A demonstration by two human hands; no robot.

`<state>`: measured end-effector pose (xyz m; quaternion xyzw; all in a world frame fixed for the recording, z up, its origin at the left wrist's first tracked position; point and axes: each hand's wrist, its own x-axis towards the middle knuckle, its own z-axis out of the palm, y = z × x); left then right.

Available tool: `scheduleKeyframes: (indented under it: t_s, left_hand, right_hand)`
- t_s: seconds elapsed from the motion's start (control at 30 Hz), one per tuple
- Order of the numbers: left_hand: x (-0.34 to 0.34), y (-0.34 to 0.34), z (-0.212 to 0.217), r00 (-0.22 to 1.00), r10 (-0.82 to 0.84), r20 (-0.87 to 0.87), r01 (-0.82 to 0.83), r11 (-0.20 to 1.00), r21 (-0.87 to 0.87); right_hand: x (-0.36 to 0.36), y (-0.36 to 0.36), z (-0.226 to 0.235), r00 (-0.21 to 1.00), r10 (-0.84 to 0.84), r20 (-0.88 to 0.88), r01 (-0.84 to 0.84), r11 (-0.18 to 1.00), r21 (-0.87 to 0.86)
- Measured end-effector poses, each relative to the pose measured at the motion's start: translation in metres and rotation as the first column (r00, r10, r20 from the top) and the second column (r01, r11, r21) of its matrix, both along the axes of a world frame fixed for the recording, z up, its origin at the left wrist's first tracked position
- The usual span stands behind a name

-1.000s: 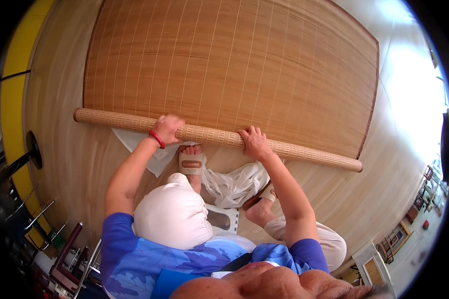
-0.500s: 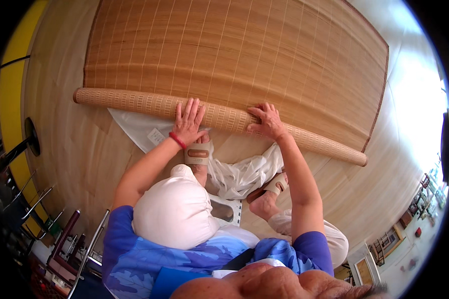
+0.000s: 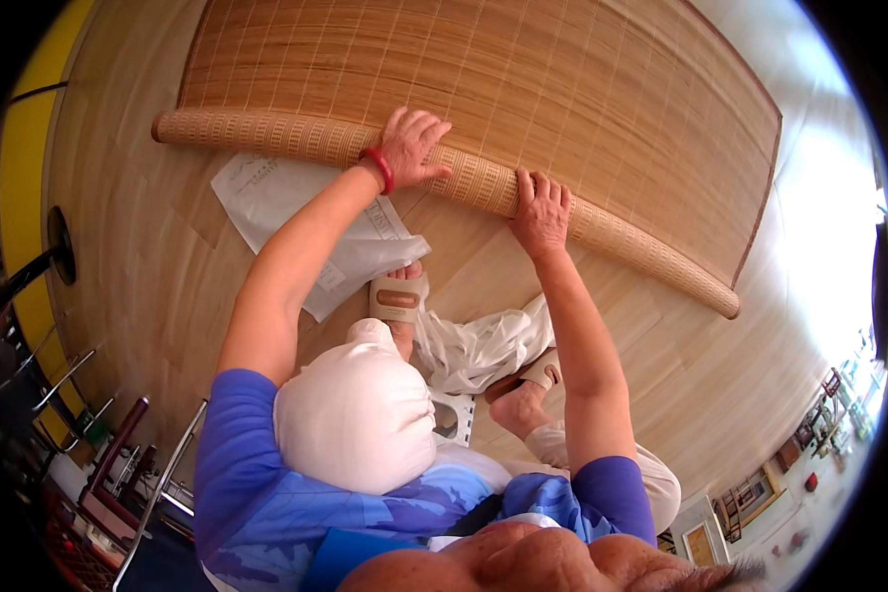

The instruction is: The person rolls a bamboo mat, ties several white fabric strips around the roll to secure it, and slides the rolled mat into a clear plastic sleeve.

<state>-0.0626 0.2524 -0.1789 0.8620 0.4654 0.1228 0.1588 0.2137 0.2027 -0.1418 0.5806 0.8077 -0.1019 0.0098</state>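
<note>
A brown woven bamboo mat [image 3: 562, 74] lies spread on the floor, its near edge wound into a long lighter-coloured roll [image 3: 266, 131]. On the middle of this roll rests my left hand [image 3: 409, 145], fingers stretched over the top and thumb apart on the near side; a red bangle circles the wrist. My right hand [image 3: 542, 212] curls its fingers over the roll farther right; its thumb is partly hidden. Both arms reach forward. Under my left forearm a white plastic bag [image 3: 296, 207] lies flat, just on the near side of the roll.
Crumpled white plastic [image 3: 483, 345] lies between my sandalled feet, beside a white stool [image 3: 454, 414] partly hidden by my legs. A dark round base [image 3: 60, 244] on a pole stands left, near metal-framed furniture [image 3: 158, 503]. Wooden furniture stands far right.
The roll has moved away from me, mostly at its left and middle, uncovering more of the white bag. My left hand has gone forward and right; my right hand now curls over the roll.
</note>
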Motion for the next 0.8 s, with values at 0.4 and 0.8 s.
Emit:
scheduleKeyframes:
  t_s: [0.4,0.8]
  left_hand:
    - [-0.008,-0.019,0.027,0.973,0.036,-0.229,-0.01,0.993,0.114]
    - [-0.055,-0.062,0.039,0.973,-0.077,-0.218,0.08,0.997,0.002]
  right_hand:
    - [0.01,0.05,0.018,0.994,0.068,-0.085,-0.089,0.954,-0.286]
    - [-0.011,0.025,0.01,0.98,0.121,-0.159,-0.199,0.643,-0.739]
